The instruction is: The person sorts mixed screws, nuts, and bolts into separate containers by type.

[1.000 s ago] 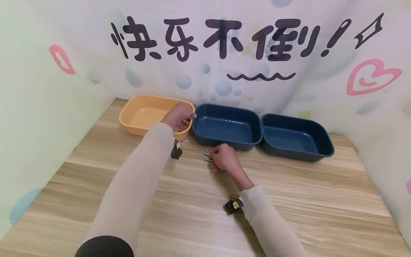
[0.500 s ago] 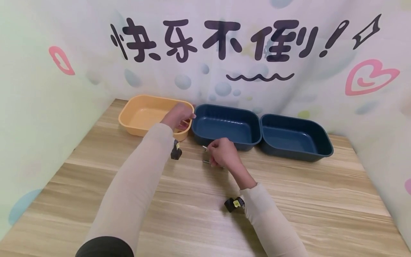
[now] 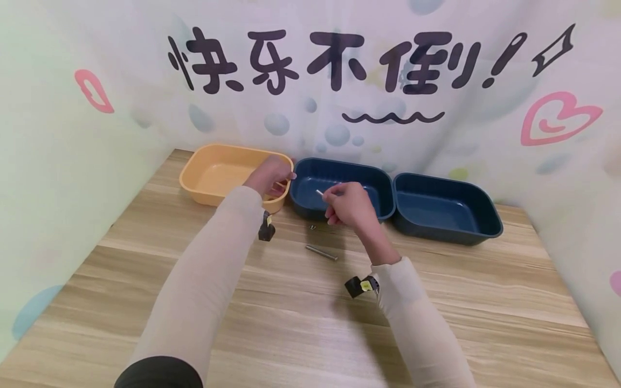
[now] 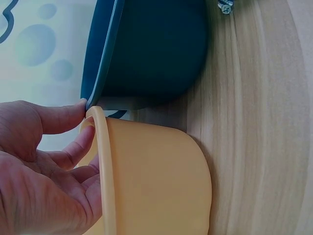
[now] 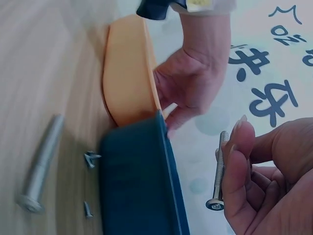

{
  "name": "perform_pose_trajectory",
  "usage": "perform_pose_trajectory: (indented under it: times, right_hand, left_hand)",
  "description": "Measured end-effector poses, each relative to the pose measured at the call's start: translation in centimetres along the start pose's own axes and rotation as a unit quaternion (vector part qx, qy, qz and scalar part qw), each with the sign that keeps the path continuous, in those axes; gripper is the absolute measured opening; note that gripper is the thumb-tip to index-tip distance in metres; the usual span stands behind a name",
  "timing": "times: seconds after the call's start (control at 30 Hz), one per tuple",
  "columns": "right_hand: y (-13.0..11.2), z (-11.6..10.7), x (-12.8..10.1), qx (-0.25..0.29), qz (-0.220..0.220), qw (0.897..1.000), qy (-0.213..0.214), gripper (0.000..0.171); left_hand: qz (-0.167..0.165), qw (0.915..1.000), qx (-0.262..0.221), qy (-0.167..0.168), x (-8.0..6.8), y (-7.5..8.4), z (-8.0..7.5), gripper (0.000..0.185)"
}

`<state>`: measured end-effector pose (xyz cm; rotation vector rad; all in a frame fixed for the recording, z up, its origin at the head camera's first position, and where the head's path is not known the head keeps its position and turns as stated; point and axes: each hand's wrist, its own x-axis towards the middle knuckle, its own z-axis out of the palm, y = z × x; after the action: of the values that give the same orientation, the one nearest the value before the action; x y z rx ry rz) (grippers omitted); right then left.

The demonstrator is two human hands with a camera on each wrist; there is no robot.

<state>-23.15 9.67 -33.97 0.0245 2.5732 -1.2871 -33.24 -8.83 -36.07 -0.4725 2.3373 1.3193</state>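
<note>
My right hand (image 3: 351, 205) pinches a slim metal bolt (image 5: 219, 169) between thumb and fingers, over the middle blue bin (image 3: 335, 161). In the right wrist view the bolt's round head points down. My left hand (image 3: 271, 173) holds the right end of the yellow bin (image 3: 228, 146); its fingers are inside, and its thumb lies at the rim where the two bins meet. A thicker long bolt (image 3: 322, 252) lies on the table in front of the blue bin. Nearer that bin lie small screws (image 5: 90, 159), one of them a tiny pointed screw (image 5: 87, 209).
Another blue bin (image 3: 448, 235) stands right of the middle one, their rims touching. Behind the row hangs a printed cloth (image 3: 315, 102). A wooden table (image 3: 271, 312) lies under everything, and both sleeves reach across it.
My right hand has picked up the slim bolt from the table and carried it up over the middle blue bin. The thick bolt is now uncovered. My left hand has stayed put.
</note>
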Motion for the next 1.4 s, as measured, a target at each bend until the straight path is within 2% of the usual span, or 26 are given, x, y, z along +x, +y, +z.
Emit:
perform_pose_trajectory:
  times: [0.4,0.6,0.8,1.07,1.4]
  right_hand:
    - [0.1,-1.7,1.1,0.049,-0.012,0.998,0.049,0.028]
    - [0.3,-2.2,1.5,0.08,-0.012,0.994,0.074,0.026]
    - [0.5,-2.4,1.6,0.111,-0.005,0.989,0.097,0.025]
    - [0.7,-1.8,1.6,0.1,-0.006,0.991,0.088,0.026]
    - [0.4,-0.7,1.0,0.092,-0.011,0.995,0.047,0.025]
  left_hand:
    - [-0.012,0.9999,-0.007,0.002,-0.1,0.0,-0.1,0.041]
    - [-0.014,0.9997,-0.017,0.0,-0.4,0.0,-0.1,0.032]
    - [-0.012,0.9998,-0.014,0.003,-0.1,0.1,0.0,0.037]
    - [-0.006,1.0,-0.005,0.0,0.0,0.1,0.0,0.039]
    - [-0.01,0.9999,-0.011,0.002,-0.3,0.2,0.1,0.035]
